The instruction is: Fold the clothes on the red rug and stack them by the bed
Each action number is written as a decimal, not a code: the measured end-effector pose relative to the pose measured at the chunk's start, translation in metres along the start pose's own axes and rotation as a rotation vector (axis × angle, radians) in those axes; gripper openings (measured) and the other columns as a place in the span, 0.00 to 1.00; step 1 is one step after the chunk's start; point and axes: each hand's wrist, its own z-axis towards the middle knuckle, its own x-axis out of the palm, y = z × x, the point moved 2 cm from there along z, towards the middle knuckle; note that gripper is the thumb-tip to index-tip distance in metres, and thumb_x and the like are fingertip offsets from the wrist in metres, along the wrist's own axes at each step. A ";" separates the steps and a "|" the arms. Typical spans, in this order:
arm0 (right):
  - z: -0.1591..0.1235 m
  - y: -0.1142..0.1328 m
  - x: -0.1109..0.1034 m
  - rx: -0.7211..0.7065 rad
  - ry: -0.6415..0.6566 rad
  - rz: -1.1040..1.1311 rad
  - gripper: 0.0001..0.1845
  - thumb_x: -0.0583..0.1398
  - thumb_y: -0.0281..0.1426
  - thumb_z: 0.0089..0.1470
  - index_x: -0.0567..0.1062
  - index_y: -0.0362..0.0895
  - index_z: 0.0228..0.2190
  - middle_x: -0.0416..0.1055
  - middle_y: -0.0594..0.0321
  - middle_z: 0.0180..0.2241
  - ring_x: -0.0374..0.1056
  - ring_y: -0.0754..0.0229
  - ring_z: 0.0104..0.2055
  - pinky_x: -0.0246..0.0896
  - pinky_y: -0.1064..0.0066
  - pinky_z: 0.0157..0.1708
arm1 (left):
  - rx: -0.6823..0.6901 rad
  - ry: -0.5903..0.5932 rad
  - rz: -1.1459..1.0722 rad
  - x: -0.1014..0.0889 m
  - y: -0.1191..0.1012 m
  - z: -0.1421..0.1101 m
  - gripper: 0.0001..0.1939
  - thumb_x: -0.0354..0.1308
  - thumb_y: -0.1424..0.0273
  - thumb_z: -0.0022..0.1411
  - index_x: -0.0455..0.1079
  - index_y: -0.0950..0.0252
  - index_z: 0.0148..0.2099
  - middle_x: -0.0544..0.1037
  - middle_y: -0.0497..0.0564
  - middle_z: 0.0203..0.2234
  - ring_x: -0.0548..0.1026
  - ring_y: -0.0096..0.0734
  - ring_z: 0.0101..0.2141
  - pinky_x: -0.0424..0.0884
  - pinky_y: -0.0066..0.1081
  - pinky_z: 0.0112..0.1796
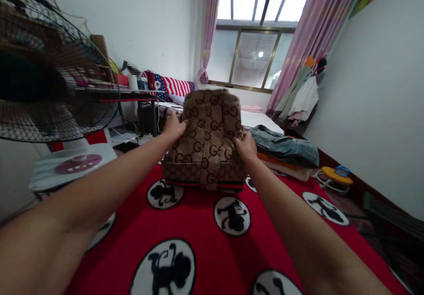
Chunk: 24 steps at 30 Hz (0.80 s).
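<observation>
A brown cloth item point(212, 140) printed with dark double-letter marks stands up in front of me; I cannot tell its exact kind. Its upper part is raised like a hood, and a green and red stripe runs along its lower edge. My left hand point(175, 128) pinches its left side, while my right hand point(245, 145) grips the right side lower down. Beneath it lies a red blanket point(198, 220) with black figures in white ovals. Just right of my right hand are folded jeans point(285, 147) on a pile of clothes.
A large fan point(49, 74) stands at the left, close to my left arm. Below it is a white stool point(71, 164). A cluttered desk point(132, 94) is behind. Clothes point(303, 96) hang beside the window curtain. A yellow round stool point(336, 175) stands at the right.
</observation>
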 end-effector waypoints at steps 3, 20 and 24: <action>-0.015 -0.036 0.036 0.026 0.042 -0.288 0.34 0.55 0.37 0.60 0.55 0.44 0.65 0.63 0.47 0.60 0.65 0.48 0.57 0.60 0.56 0.54 | 0.238 0.041 0.281 0.060 0.012 -0.014 0.29 0.48 0.56 0.68 0.53 0.54 0.68 0.54 0.54 0.68 0.53 0.49 0.66 0.50 0.55 0.62; -0.041 -0.109 0.073 0.083 0.045 -0.145 0.44 0.58 0.49 0.54 0.55 0.40 0.64 0.66 0.45 0.57 0.67 0.43 0.56 0.62 0.56 0.53 | 0.127 0.299 0.474 0.136 0.064 -0.048 0.30 0.37 0.50 0.69 0.53 0.51 0.69 0.48 0.51 0.70 0.43 0.49 0.68 0.40 0.59 0.62; -0.047 -0.104 0.067 0.121 0.105 -0.180 0.40 0.57 0.51 0.54 0.61 0.45 0.62 0.71 0.48 0.53 0.70 0.43 0.53 0.63 0.56 0.51 | -0.093 0.076 0.468 0.128 0.064 -0.057 0.37 0.45 0.47 0.64 0.55 0.59 0.69 0.47 0.60 0.69 0.46 0.61 0.67 0.49 0.60 0.60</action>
